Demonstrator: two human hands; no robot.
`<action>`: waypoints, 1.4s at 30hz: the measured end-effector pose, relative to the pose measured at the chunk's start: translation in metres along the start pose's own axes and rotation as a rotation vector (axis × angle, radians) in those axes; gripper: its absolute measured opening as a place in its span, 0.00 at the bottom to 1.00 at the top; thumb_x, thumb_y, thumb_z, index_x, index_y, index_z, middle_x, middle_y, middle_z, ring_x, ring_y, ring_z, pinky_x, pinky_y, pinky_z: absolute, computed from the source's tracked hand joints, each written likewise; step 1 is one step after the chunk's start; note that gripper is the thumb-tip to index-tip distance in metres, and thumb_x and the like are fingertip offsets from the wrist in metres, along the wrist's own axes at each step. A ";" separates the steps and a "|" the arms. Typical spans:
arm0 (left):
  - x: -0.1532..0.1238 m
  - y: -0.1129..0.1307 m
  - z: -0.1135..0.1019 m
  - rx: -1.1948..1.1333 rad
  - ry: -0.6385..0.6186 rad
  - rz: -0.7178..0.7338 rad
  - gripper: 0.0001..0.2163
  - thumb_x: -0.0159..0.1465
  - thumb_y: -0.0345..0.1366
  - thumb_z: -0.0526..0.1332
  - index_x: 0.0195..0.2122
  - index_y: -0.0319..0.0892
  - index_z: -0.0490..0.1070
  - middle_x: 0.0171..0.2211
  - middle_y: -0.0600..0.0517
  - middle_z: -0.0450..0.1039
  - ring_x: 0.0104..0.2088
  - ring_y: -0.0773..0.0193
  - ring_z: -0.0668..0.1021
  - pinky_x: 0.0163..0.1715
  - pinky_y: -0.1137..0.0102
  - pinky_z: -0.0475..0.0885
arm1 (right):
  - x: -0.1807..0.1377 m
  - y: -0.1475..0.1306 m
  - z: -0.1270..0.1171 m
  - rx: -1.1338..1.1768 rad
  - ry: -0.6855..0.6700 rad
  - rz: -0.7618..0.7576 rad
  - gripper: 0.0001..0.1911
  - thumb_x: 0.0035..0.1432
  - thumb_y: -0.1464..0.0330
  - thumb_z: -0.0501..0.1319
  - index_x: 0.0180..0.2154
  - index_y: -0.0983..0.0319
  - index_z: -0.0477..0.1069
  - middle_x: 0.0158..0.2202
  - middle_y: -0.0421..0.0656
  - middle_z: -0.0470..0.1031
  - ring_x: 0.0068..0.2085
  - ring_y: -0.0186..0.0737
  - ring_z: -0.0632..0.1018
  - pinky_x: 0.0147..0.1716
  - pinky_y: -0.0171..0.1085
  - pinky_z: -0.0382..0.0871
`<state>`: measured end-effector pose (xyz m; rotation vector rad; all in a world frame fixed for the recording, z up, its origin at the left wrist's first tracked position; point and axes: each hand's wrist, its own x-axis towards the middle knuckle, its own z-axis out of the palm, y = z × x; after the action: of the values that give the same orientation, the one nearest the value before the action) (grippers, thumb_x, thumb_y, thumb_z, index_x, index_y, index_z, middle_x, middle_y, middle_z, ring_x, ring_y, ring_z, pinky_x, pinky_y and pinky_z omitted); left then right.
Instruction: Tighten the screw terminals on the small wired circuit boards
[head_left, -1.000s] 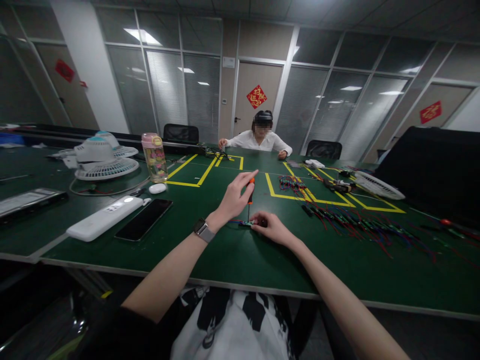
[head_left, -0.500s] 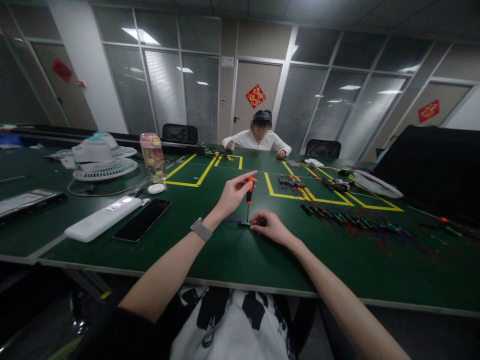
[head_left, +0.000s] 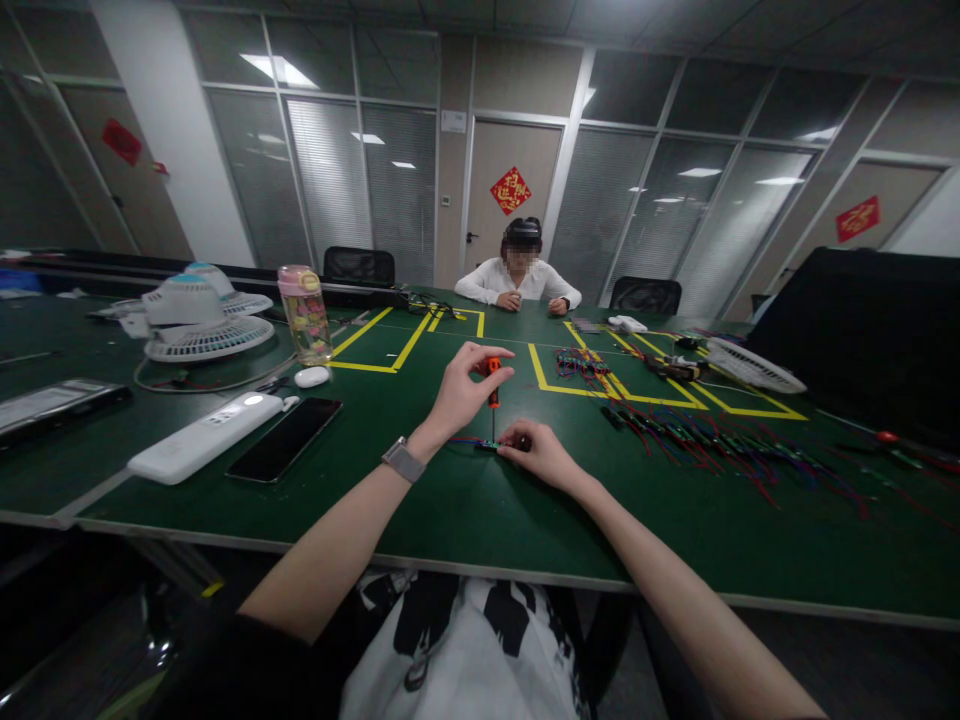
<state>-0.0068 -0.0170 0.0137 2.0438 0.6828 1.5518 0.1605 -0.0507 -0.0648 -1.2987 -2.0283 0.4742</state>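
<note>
— We see a small screwdriver [head_left: 493,385], orange handle and thin dark shaft, standing upright near the middle of the table [head_left: 480,520].
— Our left hand [head_left: 459,395] pinches the handle between thumb and fingers. The tip is down on a little board [head_left: 486,446] with red and blue leads.
— And our right hand [head_left: 541,455] has its fingertips closed on the board's right end, pressing it flat.
— Against half a second ago? The tool has stayed upright on the same spot. The person [head_left: 521,278] at the far side has drawn both hands together.
— The surface is green with yellow tape boxes. Wires [head_left: 697,435] sprawl to the right; a phone [head_left: 285,440], bottle [head_left: 304,315] and fan [head_left: 202,312] sit to the left.
— Glass office walls and a door lie beyond.
</note>
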 end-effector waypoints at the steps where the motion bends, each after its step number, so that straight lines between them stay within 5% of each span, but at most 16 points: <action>1: 0.000 0.000 0.000 0.018 0.004 0.018 0.13 0.58 0.38 0.60 0.44 0.45 0.73 0.41 0.49 0.68 0.41 0.65 0.72 0.42 0.70 0.68 | 0.000 0.000 0.000 0.002 0.002 0.001 0.05 0.50 0.69 0.63 0.30 0.64 0.73 0.28 0.41 0.71 0.28 0.33 0.71 0.28 0.33 0.65; 7: 0.001 -0.001 0.001 -0.170 -0.110 -0.054 0.15 0.63 0.36 0.53 0.51 0.42 0.68 0.39 0.48 0.72 0.37 0.66 0.75 0.39 0.69 0.70 | 0.000 0.001 0.000 0.002 0.004 -0.003 0.05 0.50 0.68 0.63 0.30 0.64 0.73 0.27 0.40 0.71 0.28 0.33 0.71 0.29 0.33 0.65; 11: -0.002 -0.001 0.001 0.133 0.038 0.062 0.14 0.58 0.39 0.60 0.45 0.45 0.72 0.39 0.50 0.67 0.40 0.64 0.72 0.43 0.68 0.68 | 0.000 0.000 0.000 0.013 0.002 0.007 0.05 0.50 0.68 0.63 0.30 0.64 0.73 0.26 0.40 0.71 0.27 0.33 0.70 0.28 0.33 0.64; 14: -0.002 -0.001 0.000 0.235 0.038 0.141 0.15 0.62 0.36 0.56 0.50 0.46 0.69 0.48 0.48 0.63 0.47 0.63 0.69 0.51 0.65 0.63 | 0.000 -0.001 0.000 0.013 0.005 0.000 0.05 0.50 0.69 0.63 0.30 0.64 0.73 0.26 0.40 0.71 0.27 0.33 0.70 0.28 0.33 0.64; 18: -0.001 -0.002 0.001 0.031 -0.078 0.054 0.17 0.64 0.33 0.52 0.53 0.44 0.65 0.43 0.48 0.68 0.41 0.66 0.73 0.44 0.69 0.68 | 0.000 0.000 -0.001 0.001 -0.004 -0.022 0.05 0.50 0.69 0.63 0.30 0.64 0.73 0.26 0.40 0.71 0.27 0.33 0.70 0.28 0.32 0.64; 23: -0.002 -0.001 0.001 0.111 0.006 0.059 0.15 0.58 0.38 0.61 0.46 0.46 0.71 0.40 0.50 0.67 0.41 0.65 0.72 0.43 0.69 0.68 | 0.000 0.002 -0.001 0.008 -0.009 -0.023 0.05 0.50 0.69 0.63 0.30 0.64 0.73 0.26 0.40 0.71 0.27 0.33 0.70 0.28 0.32 0.64; 29: -0.001 0.000 0.004 -0.115 -0.135 -0.005 0.17 0.66 0.37 0.47 0.55 0.46 0.63 0.42 0.49 0.70 0.38 0.66 0.75 0.40 0.69 0.70 | 0.000 0.000 -0.002 -0.003 -0.013 -0.020 0.04 0.50 0.69 0.63 0.30 0.64 0.73 0.26 0.40 0.71 0.27 0.33 0.70 0.28 0.32 0.64; 33: -0.005 0.002 0.003 0.143 0.023 0.101 0.13 0.60 0.39 0.58 0.46 0.44 0.71 0.36 0.50 0.70 0.36 0.65 0.73 0.40 0.69 0.69 | 0.000 0.000 -0.002 0.003 -0.013 -0.015 0.04 0.50 0.69 0.63 0.30 0.64 0.73 0.26 0.40 0.71 0.27 0.33 0.71 0.28 0.33 0.64; 36: -0.006 0.006 0.001 0.269 0.063 0.161 0.12 0.62 0.39 0.56 0.44 0.44 0.73 0.39 0.49 0.69 0.40 0.64 0.72 0.44 0.67 0.67 | 0.001 0.000 -0.001 -0.002 -0.013 -0.014 0.04 0.50 0.69 0.63 0.30 0.64 0.73 0.27 0.40 0.72 0.28 0.33 0.71 0.29 0.33 0.65; 39: -0.003 0.004 0.000 0.113 -0.019 0.120 0.15 0.65 0.36 0.49 0.51 0.44 0.68 0.46 0.47 0.69 0.46 0.63 0.72 0.47 0.66 0.66 | 0.001 0.001 -0.002 -0.007 -0.017 -0.016 0.05 0.50 0.69 0.63 0.30 0.64 0.73 0.26 0.40 0.72 0.27 0.34 0.71 0.28 0.33 0.64; 42: 0.000 -0.001 0.002 -0.141 -0.086 -0.030 0.17 0.64 0.36 0.51 0.53 0.41 0.65 0.41 0.47 0.73 0.38 0.65 0.76 0.39 0.69 0.70 | 0.001 0.000 -0.002 -0.010 -0.021 -0.026 0.04 0.50 0.69 0.63 0.30 0.64 0.73 0.26 0.40 0.71 0.27 0.33 0.71 0.28 0.33 0.64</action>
<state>-0.0051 -0.0163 0.0132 1.9737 0.5536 1.4438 0.1621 -0.0499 -0.0632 -1.2769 -2.0650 0.4686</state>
